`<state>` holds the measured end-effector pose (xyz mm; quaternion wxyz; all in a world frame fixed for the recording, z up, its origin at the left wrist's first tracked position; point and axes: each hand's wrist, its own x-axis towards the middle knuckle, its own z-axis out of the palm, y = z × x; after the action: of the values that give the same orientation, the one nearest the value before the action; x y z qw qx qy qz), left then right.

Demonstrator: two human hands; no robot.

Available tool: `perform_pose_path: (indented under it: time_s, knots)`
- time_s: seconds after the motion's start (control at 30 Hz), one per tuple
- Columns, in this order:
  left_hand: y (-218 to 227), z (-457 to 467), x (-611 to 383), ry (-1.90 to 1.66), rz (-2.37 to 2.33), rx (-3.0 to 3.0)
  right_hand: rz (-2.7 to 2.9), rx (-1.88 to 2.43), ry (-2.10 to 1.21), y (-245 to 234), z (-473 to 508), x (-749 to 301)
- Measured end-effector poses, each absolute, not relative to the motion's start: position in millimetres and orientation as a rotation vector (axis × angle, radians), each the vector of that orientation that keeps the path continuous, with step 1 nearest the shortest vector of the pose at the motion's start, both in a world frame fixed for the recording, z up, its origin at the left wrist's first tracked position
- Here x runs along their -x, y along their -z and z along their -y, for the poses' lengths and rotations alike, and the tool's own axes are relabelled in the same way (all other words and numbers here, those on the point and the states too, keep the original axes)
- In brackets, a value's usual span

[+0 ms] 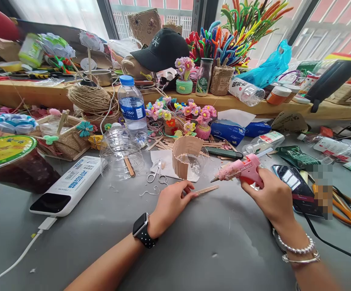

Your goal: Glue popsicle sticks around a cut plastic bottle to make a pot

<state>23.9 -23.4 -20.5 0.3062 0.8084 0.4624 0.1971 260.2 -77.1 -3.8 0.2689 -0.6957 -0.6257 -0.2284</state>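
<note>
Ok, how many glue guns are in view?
1: the pink glue gun, held in the right hand, right of the curved wooden wall. More could be hidden from view.

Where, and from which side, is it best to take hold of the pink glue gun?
I would take the glue gun by its handle, coming from the right, where the right grip holds it. Its metal nozzle points left and slightly down, so this side likely keeps clear of a tip that may be hot. The front of its body looks crusted, probably a poorer hold.
</note>
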Motion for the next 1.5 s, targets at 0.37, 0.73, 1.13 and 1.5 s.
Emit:
perform_pose_path:
  time_s: [0.37,0.73,1.13,1.5]
  knots:
    - [18,21,-23,-0.56,-1.123,-1.951,1.744,1.832,0.592,5,77,-254]
    - [19,21,-23,-0.577,-1.135,-1.94,1.824,1.708,0.742,11,77,-240]
    - [19,21,-23,-0.6,-1.129,-1.943,1.865,1.68,0.703,15,77,-236]
    - [20,22,-23,-0.612,-1.14,-1.94,1.9,1.648,0.667,14,77,-234]
